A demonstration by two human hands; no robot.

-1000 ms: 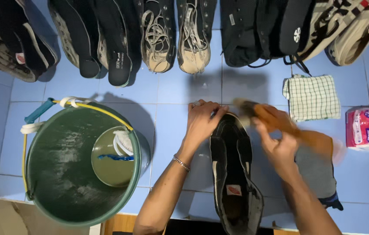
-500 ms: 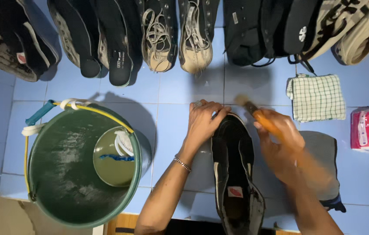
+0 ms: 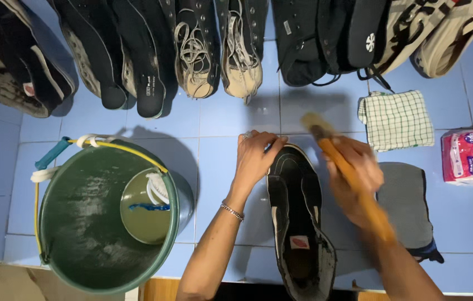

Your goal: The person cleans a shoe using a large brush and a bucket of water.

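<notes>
A black shoe (image 3: 297, 223) is lying on the blue tiled floor (image 3: 214, 122), between the two hands. The left hand (image 3: 256, 156) is pressing spread fingers on the shoe's toe. The right hand (image 3: 353, 178), just right of the shoe, is gripping a blurred brush (image 3: 342, 167) closed in its fist. Left of the shoe, a green bucket (image 3: 74, 234) is holding a smaller cup (image 3: 141, 206) with white laces inside.
</notes>
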